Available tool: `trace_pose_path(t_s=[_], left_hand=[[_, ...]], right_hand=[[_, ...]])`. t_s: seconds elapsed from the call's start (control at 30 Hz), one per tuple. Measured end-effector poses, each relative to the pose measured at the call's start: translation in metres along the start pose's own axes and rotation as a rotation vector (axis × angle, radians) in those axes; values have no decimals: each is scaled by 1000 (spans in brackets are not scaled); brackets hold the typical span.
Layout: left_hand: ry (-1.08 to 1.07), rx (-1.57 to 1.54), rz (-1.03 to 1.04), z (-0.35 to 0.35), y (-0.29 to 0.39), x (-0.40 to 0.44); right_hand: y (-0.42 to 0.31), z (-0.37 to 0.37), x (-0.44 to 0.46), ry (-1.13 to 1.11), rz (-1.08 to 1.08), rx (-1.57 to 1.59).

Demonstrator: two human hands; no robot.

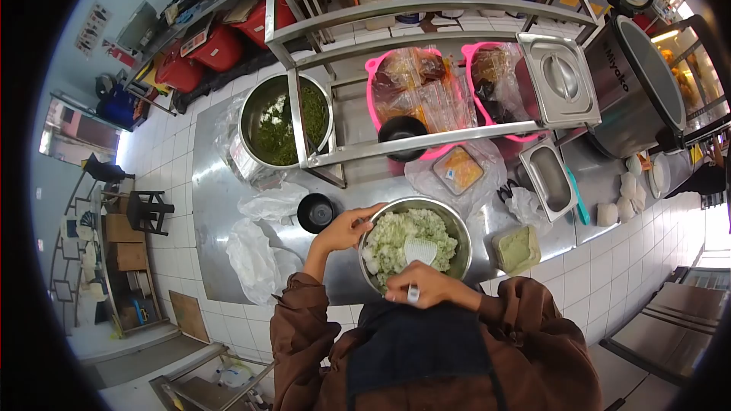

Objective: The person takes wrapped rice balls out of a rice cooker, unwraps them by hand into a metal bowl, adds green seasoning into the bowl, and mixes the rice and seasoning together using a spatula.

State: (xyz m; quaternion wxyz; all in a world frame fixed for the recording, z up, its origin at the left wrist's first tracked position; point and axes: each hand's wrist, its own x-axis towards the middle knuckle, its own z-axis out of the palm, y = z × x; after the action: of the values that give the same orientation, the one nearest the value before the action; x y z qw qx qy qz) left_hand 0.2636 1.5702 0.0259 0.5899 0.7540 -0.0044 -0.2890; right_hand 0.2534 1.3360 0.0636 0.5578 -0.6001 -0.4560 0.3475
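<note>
A round metal bowl (pixel 462 259) at the front edge of the steel table holds a pale green and white, clumpy food (pixel 403 232). My left hand (pixel 346 230) grips the bowl's upper left rim, fingers closed over it. Over the bowl's near side, my right hand (pixel 422 285) is closed on the handle of a white paddle (pixel 419 251), whose flat head rests in the food. A black bowl (pixel 316 213) stands left of the metal bowl. To its right is a square container (pixel 517 250) with a green substance.
Crumpled plastic bags (pixel 251 259) lie at the left. A large metal pot (pixel 285 158) of greens stands behind, beside a metal shelf frame (pixel 411 139) with pink baskets (pixel 373 99). A steel pan (pixel 548 183) and a turquoise utensil (pixel 577 196) lie right.
</note>
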Motion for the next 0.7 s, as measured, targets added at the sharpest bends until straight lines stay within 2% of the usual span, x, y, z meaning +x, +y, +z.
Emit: trace_pose_path(t_s=[0.07, 0.23, 0.3, 0.33, 0.4, 0.43, 0.5, 0.53, 0.57, 0.63, 0.7], left_hand=[[5, 8, -31, -1, -1, 1], [42, 36, 64, 4, -14, 3], [26, 22, 40, 2, -14, 4], [30, 25, 43, 1, -13, 3], [27, 6, 1, 3, -8, 0], [32, 3, 2, 3, -5, -1], [15, 113, 46, 1, 0, -1], [22, 109, 46, 0, 0, 0], [-11, 95, -17, -1, 0, 1], [-34, 82, -79, -4, -1, 6], [6, 89, 108, 0, -12, 9]], right_hand=[[-8, 17, -7, 22, -104, -130], [18, 21, -8, 61, -88, -113], [17, 5, -3, 441, -14, 238], [10, -5, -7, 439, -18, 235], [-19, -24, -17, 632, 40, 129], [-17, -26, -19, 626, 40, 128], [-8, -29, -19, 817, -126, -184], [8, -33, -15, 873, -201, -229], [24, -35, -13, 866, -203, -227], [52, -43, -7, 966, -65, 8], [69, -56, 7, 971, 5, 111]])
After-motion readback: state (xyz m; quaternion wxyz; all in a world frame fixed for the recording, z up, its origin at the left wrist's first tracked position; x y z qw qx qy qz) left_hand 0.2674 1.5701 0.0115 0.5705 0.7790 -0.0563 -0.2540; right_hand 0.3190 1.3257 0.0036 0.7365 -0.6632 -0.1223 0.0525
